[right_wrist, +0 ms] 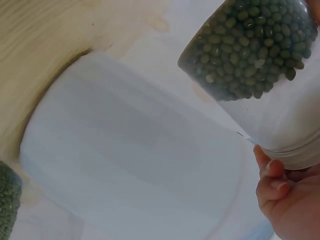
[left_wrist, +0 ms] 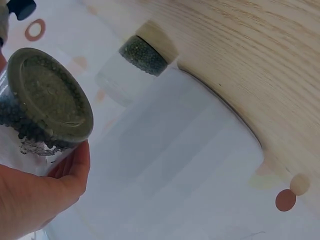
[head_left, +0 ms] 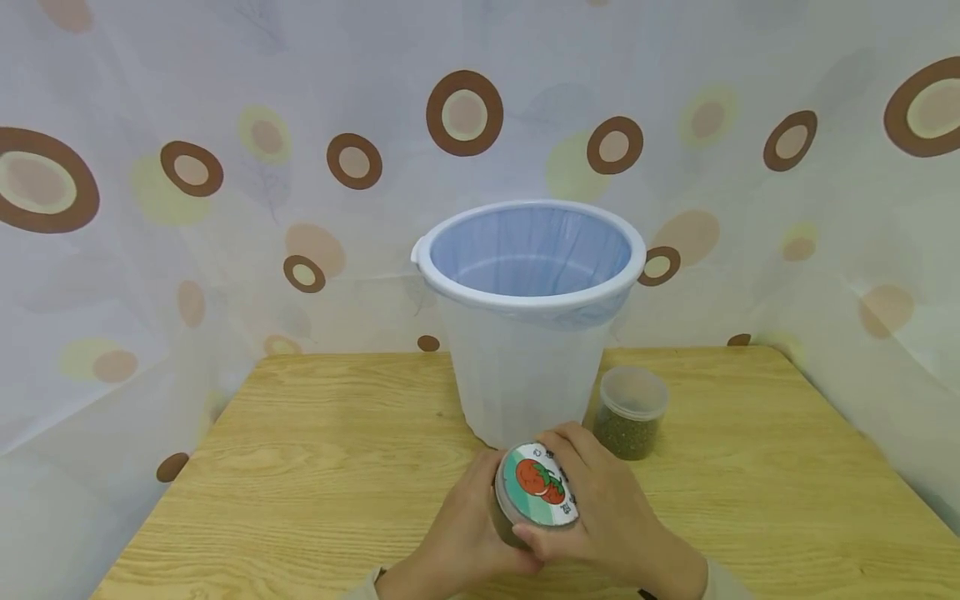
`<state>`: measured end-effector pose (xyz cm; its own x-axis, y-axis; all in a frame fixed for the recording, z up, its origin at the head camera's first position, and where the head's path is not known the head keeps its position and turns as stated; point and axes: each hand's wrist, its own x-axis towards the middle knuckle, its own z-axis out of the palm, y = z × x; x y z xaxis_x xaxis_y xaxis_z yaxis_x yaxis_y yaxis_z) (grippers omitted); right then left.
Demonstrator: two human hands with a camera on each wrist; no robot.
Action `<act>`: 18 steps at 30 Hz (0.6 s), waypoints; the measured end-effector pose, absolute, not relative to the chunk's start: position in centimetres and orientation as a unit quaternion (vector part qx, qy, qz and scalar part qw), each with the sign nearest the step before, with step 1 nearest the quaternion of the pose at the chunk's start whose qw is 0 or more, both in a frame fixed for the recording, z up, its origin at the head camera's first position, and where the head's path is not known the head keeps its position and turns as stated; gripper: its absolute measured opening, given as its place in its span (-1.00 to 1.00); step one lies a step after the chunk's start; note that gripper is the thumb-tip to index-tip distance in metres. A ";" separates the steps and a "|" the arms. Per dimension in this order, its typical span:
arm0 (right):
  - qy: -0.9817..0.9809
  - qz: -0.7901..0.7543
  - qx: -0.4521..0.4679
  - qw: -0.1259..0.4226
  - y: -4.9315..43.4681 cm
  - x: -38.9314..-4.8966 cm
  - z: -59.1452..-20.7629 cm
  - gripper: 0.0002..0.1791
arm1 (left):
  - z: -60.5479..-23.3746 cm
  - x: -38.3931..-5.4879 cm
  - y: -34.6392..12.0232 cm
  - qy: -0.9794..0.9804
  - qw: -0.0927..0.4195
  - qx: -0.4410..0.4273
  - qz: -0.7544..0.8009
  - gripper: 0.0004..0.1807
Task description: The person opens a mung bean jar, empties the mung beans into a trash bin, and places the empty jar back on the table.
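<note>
Between both hands is a clear jar [right_wrist: 250, 50] of green mung beans, held in front of the bin. Its lid [head_left: 534, 486] carries a green-and-white label with red tomatoes and faces up toward the head camera. My left hand [head_left: 467, 518] grips the jar's body from the left. Fingers and thumb of my right hand [head_left: 611, 500] curl round the lid from the right. In the left wrist view the jar's base [left_wrist: 52, 95] shows, tilted. A second clear jar [head_left: 632, 421], lidless and partly filled with green beans, stands behind the right hand.
A tall white bin [head_left: 525, 375] with a bluish liner folded over its rim stands at the back of the wooden table [head_left: 322, 467]. The second jar is close to the bin's right side. A patterned cloth [head_left: 225, 100] hangs behind and on both sides.
</note>
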<state>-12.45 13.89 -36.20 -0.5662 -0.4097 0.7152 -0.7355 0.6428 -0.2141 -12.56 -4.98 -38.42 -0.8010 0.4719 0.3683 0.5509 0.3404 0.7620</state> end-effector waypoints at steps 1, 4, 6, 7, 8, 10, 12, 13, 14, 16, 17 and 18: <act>-0.848 0.254 0.340 0.319 13.9 -12.4 -36.1 -0.26 | -38.4 -12.5 -5.0 -0.816 0.041 -0.314 -0.484 -0.05; -0.848 0.257 0.344 0.311 13.9 -12.3 -35.8 -0.25 | -38.3 -12.5 -5.1 -0.813 0.047 -0.319 -0.484 -0.03; -0.847 0.260 0.346 0.309 13.9 -12.3 -35.6 -0.25 | -38.2 -12.5 -5.2 -0.811 0.048 -0.323 -0.485 -0.02; -0.849 0.259 0.345 0.305 13.9 -12.2 -35.6 -0.25 | -38.2 -12.5 -5.2 -0.810 0.048 -0.324 -0.486 -0.02; -0.849 0.260 0.346 0.303 13.9 -12.2 -35.5 -0.25 | -38.2 -12.5 -5.2 -0.810 0.048 -0.325 -0.486 -0.02; -0.852 0.257 0.347 0.297 13.9 -12.2 -35.4 -0.23 | -38.2 -12.5 -5.2 -0.807 0.044 -0.326 -0.490 -0.01; -0.851 0.256 0.354 0.292 13.9 -12.2 -35.5 -0.22 | -38.2 -12.5 -5.3 -0.805 0.038 -0.326 -0.494 -0.02; -0.850 0.256 0.359 0.289 13.9 -12.2 -35.5 -0.22 | -38.2 -12.5 -5.3 -0.805 0.035 -0.325 -0.496 -0.02; -0.848 0.258 0.364 0.285 13.9 -12.2 -35.5 -0.21 | -38.3 -12.5 -5.3 -0.804 0.033 -0.323 -0.498 -0.03; -0.846 0.260 0.374 0.276 14.0 -12.3 -35.5 -0.22 | -38.3 -12.6 -5.4 -0.805 0.028 -0.318 -0.501 -0.04; -0.846 0.262 0.377 0.272 14.0 -12.3 -35.5 -0.22 | -38.3 -12.6 -5.4 -0.806 0.026 -0.314 -0.501 -0.04; -0.847 0.261 0.379 0.267 14.0 -12.3 -35.5 -0.23 | -38.3 -12.6 -5.4 -0.807 0.024 -0.311 -0.502 -0.05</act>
